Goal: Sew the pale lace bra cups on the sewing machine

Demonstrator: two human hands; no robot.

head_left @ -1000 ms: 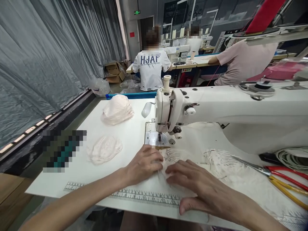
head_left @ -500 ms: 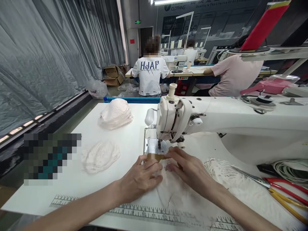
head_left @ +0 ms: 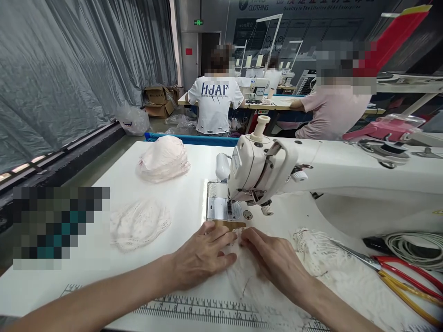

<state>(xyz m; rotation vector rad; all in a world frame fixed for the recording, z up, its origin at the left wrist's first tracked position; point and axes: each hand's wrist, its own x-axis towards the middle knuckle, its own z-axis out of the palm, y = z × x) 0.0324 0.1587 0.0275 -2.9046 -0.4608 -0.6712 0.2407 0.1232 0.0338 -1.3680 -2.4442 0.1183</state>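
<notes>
Head view: the right hand (head_left: 277, 258) is pinching pale fabric (head_left: 244, 279) between its fingertips; the left hand (head_left: 200, 256) is resting alongside, fingers slightly parted, grip unclear. Edge-aligning is seemingly happening, calling next for guiding toward the presser foot (head_left: 230, 208) beyond.
</notes>
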